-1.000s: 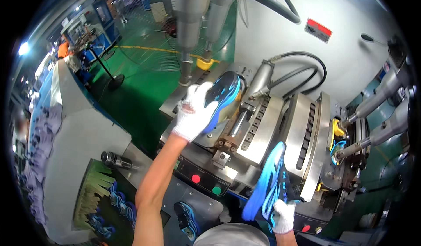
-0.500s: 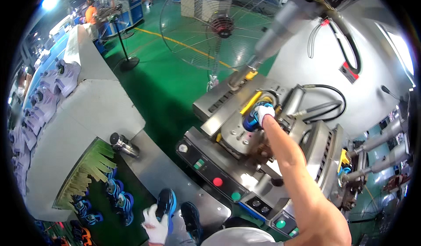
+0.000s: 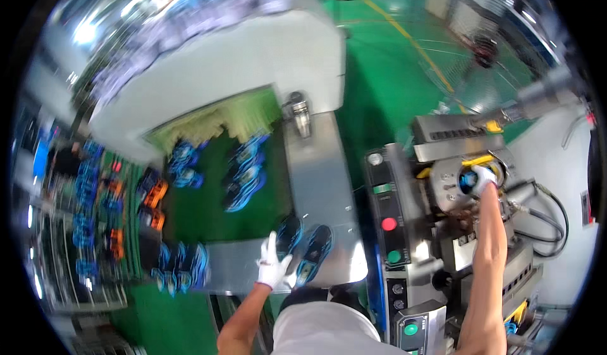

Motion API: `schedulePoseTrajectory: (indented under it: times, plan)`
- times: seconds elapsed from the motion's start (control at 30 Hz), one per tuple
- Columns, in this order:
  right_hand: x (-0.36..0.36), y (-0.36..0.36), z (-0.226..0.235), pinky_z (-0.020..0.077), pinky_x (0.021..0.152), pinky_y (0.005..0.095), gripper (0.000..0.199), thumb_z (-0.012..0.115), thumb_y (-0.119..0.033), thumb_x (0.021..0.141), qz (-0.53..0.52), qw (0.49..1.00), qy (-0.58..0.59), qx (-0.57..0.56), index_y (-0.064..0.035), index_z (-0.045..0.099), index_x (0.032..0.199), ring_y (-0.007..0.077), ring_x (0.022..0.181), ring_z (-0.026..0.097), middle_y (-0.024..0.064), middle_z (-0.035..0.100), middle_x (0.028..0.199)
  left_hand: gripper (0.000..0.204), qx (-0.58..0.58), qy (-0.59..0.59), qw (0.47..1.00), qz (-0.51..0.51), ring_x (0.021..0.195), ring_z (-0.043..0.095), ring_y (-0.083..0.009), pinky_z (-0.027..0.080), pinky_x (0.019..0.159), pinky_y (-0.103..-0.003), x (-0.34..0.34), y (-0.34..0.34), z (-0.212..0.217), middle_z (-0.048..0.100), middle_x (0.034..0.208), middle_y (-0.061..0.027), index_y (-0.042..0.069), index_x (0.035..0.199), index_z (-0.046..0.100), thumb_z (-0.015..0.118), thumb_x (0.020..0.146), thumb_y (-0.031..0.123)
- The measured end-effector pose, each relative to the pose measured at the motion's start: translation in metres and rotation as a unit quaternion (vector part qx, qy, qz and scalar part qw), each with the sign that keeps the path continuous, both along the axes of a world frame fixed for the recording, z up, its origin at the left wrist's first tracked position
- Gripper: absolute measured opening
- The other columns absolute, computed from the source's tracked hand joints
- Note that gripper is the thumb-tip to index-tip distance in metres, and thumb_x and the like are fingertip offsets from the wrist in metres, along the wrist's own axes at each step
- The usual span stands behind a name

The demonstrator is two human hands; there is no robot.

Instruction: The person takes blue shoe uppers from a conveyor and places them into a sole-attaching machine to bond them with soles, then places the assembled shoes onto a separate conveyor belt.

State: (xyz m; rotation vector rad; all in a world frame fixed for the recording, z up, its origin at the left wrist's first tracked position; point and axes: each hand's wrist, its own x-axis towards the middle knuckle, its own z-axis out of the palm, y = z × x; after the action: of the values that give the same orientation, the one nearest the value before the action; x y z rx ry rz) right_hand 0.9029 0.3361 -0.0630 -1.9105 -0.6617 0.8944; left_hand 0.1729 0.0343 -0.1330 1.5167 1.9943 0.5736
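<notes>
My left hand [image 3: 273, 266], in a white glove, has its fingers stretched and spread beside a black-and-blue sneaker [image 3: 290, 233] on the metal ledge [image 3: 322, 178]. Motion blur hides whether it touches that shoe. A second black-and-blue sneaker [image 3: 316, 252] lies just to the right. On the far right, my gloved right hand [image 3: 485, 182] reaches into a metal pressing machine [image 3: 442, 187] and is closed on a blue-and-black sneaker [image 3: 468, 182] there. The hand covers part of that shoe.
A steel bottle [image 3: 301, 118] stands on the ledge. Blue shoes [image 3: 245, 181] lie on a dark green belt [image 3: 215, 213] below a fringed opening. More shoes [image 3: 183, 268] sit at the ledge's left end. Buttons line the machine's control panel [image 3: 387, 209]. A large fan [image 3: 485, 50] stands behind.
The view has swung left, so the machine now sits farther right and more of the belt shows. My left hand's fingers have spread beside the sneaker. My right hand stays at the machine's shoe.
</notes>
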Motion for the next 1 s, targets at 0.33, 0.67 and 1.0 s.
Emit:
schedulePoseTrajectory:
  times: [0.33, 0.67, 1.0]
  plan:
    - [-0.444, -0.281, 0.041, 0.0046, 0.128, 0.0599, 0.087, 0.071, -0.026, 0.091, 0.273, 0.739, -0.552, -0.275, 0.0011, 0.028, 0.162, 0.0418, 0.160, 0.013, 0.0256, 0.021, 0.170, 0.069, -0.057, -0.090, 0.994, 0.026, 0.119, 0.063, -0.0416, 0.049, 0.103, -0.048, -0.044, -0.032, -0.053, 0.063, 0.127, -0.0225, 0.004, 0.134, 0.054, 0.084, 0.076, 0.025]
    - [-0.582, -0.335, -0.058, 0.0467, 0.101, 0.0440, 0.074, 0.071, -0.051, 0.087, 0.260, 0.912, -0.250, -0.197, 0.0033, 0.055, 0.135, 0.0399, 0.116, 0.061, 0.0295, 0.061, 0.122, 0.105, -0.202, -0.169, 0.964, 0.045, 0.126, 0.063, -0.0397, 0.050, 0.107, -0.043, -0.127, -0.002, -0.022, 0.061, 0.138, -0.0289, -0.009, 0.155, 0.034, 0.086, 0.077, 0.037]
    - [-0.620, -0.370, -0.052, 0.0559, 0.072, 0.0371, 0.054, 0.089, -0.025, 0.077, -0.160, 0.964, 0.212, -0.020, 0.0005, 0.065, 0.119, 0.0185, 0.084, 0.064, 0.0074, 0.069, 0.100, 0.072, -0.180, -0.169, 0.951, -0.188, 0.116, 0.064, -0.0355, 0.050, 0.101, -0.045, -0.088, 0.042, 0.012, 0.066, 0.126, -0.0227, -0.005, 0.136, 0.051, 0.085, 0.081, 0.025]
